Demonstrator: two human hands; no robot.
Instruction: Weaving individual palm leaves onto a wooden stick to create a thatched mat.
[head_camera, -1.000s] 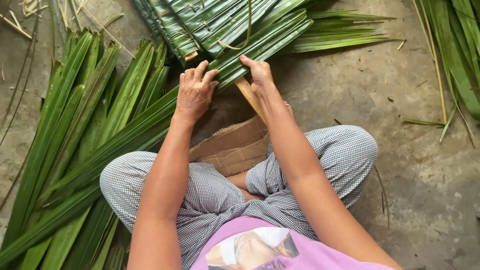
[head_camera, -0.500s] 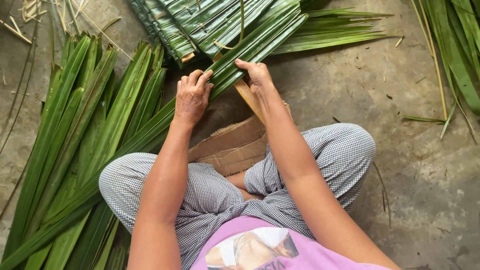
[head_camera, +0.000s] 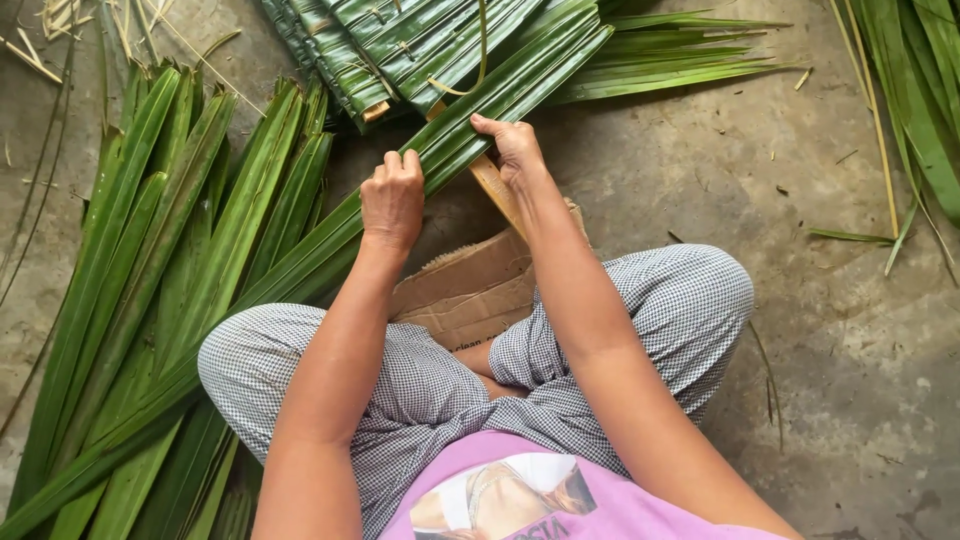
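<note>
I sit cross-legged on a concrete floor in checked trousers and a pink shirt. A long folded green palm leaf (head_camera: 300, 260) runs diagonally from lower left to upper right across my lap. My left hand (head_camera: 392, 198) grips this leaf, fingers curled over its upper edge. My right hand (head_camera: 512, 148) pinches the same leaf further up, over a tan wooden slat (head_camera: 497, 187). Just beyond lies a panel of palm leaves (head_camera: 400, 50) folded side by side over slats.
A pile of loose palm leaves (head_camera: 150, 270) lies at my left. More leaves (head_camera: 910, 110) lie at the far right. A piece of brown cardboard (head_camera: 470, 290) sits under my legs. Dry strips (head_camera: 70, 30) litter the top left corner.
Both hands have moved a little up the leaf toward the folded panel. The left hand has closed from spread fingers into a grip on the leaf.
</note>
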